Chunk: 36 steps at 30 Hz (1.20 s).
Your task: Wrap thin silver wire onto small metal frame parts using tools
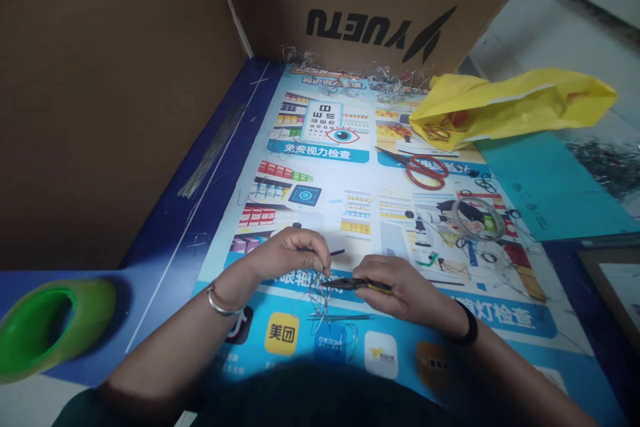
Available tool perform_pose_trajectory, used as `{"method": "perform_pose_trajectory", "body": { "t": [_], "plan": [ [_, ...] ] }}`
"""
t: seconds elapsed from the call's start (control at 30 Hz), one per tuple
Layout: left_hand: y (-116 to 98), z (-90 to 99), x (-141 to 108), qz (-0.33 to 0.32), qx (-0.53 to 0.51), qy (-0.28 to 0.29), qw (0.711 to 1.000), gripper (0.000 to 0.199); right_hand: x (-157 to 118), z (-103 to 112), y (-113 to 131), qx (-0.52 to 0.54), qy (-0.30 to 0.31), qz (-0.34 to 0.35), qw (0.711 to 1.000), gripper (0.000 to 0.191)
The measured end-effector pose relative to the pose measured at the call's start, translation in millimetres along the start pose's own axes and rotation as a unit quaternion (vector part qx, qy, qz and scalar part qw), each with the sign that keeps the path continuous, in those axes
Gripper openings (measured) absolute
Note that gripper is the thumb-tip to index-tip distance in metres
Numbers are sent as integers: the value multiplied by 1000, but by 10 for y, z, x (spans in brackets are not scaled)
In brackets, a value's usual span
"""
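Near the front of the printed sheet, my left hand (295, 252) is closed in a pinch at the top of a small tangle of thin silvery wire (319, 297). My right hand (387, 283) wraps round the handles of dark, long-nosed pliers (341, 283). Their tips point left and reach the wire just below my left fingertips; whether the jaws grip a strand is too small to tell. A thin dark rod (345, 317) lies below the pliers. Farther back on the sheet rest scissors (425, 170) with red handles.
Cardboard panels (280, 7) stand at the left and back. A green tape roll (55, 327) is at front left, a bundle of straight wires (215, 150) behind it. At right are a yellow bag (525, 107), a teal sheet (555, 187), a clear ring (477, 217) and wire scraps (610, 163).
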State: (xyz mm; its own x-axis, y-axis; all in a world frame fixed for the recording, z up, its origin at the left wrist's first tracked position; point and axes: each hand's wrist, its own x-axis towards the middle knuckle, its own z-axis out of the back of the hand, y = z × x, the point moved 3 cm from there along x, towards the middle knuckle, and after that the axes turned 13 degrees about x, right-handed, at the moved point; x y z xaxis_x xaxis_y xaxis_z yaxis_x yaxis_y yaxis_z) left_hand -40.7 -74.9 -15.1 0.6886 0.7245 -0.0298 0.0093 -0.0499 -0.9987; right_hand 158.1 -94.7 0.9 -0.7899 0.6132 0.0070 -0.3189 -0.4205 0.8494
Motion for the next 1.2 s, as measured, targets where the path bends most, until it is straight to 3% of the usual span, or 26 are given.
{"method": "perform_pose_trajectory", "body": {
  "t": [0.2,0.33,0.5,0.7,1.2],
  "plan": [
    [-32,44,-6,-16,11,-54,998,8,-13,-30,-15,-11,-52,-27,998,25],
    [-84,25,-5,-35,21,-57,998,12,-13,-2,-27,10,-70,-60,996,24],
    [-78,37,2,-50,25,-55,997,11,-19,56,-44,67,-41,-66,995,25],
    [-45,56,9,-61,29,-53,996,12,-51,85,14,61,-9,-53,997,22],
    [-42,36,17,-42,34,-41,998,16,-5,55,68,44,-3,-38,998,15]
  ]
}}
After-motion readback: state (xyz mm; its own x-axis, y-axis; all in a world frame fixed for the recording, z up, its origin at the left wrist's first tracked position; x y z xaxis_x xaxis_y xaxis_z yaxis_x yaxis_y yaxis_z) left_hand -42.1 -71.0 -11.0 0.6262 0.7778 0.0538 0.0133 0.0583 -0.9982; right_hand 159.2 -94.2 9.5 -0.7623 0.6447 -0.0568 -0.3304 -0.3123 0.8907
